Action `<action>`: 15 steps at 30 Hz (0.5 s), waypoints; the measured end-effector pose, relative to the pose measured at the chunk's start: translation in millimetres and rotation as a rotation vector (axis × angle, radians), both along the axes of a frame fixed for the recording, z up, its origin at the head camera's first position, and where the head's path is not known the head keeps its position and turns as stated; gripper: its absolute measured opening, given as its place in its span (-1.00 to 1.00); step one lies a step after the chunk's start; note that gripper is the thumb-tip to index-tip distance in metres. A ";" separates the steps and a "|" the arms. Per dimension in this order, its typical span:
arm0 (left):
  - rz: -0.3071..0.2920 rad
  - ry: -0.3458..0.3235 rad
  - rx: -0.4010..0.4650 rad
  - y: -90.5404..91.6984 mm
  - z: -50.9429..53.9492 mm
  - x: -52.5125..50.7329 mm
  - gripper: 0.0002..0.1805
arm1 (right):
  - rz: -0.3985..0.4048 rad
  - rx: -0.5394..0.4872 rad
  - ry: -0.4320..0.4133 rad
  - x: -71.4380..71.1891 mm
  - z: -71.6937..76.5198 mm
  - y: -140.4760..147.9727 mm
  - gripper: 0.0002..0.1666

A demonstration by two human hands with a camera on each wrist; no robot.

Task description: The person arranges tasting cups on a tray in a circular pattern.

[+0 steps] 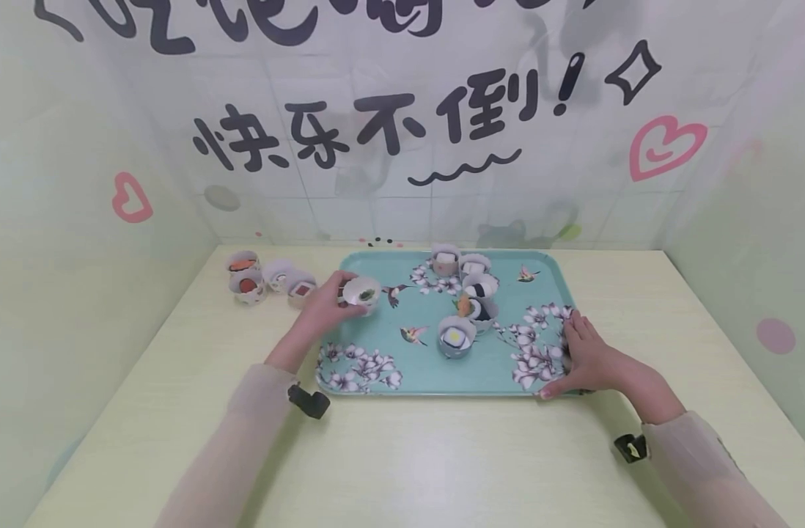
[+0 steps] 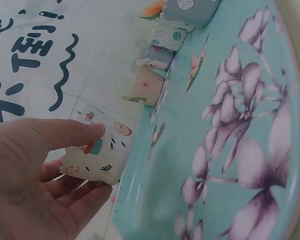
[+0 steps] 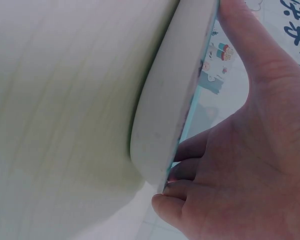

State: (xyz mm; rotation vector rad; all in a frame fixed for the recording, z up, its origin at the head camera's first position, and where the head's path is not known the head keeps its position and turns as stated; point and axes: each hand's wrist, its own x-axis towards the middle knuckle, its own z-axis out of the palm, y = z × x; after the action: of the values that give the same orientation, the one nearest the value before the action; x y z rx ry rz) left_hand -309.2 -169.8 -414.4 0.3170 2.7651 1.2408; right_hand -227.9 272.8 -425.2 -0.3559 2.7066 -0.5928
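Observation:
My left hand (image 1: pixel 328 302) grips a patterned paper cup (image 2: pixel 97 150) between thumb and fingers, over the left side of the blue floral tray (image 1: pixel 376 381). Something green and white shows inside this cup in the head view. At the tray's near right corner, my right hand (image 1: pixel 590 359) rests with fingers along the right rim and the thumb at the front edge. Several similar cups with small toy-like sushi pieces stand on the tray, among them a grey cup (image 1: pixel 457 337) nearest the front and a pinkish cup (image 1: pixel 446 259) at the back.
Left of the tray, several more cups stand grouped on the pale wooden table (image 1: pixel 402 462), including one with a red piece (image 1: pixel 248 286) and one with an orange piece (image 1: pixel 243 264). A printed, translucent sheet (image 1: pixel 376 213) rises behind the tray.

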 end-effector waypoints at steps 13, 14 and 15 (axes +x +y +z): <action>-0.124 0.015 0.002 41.3 -8.8 1.9 -0.34 | -0.002 -0.009 -0.006 0.4 -0.2 0.6 0.74; -0.132 0.016 0.000 44.2 -9.2 2.1 -0.35 | -0.001 -0.010 -0.003 0.6 -0.4 0.4 0.74; -0.139 0.013 -0.001 46.8 -9.5 2.4 -0.35 | -0.002 -0.010 -0.003 0.7 -0.5 0.0 0.74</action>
State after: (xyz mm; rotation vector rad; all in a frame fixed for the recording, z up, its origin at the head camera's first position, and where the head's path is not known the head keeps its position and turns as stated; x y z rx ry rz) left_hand -306.8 -122.9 -423.9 0.5090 2.7015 1.2086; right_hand -227.2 272.8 -425.7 -0.3545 2.7021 -0.6073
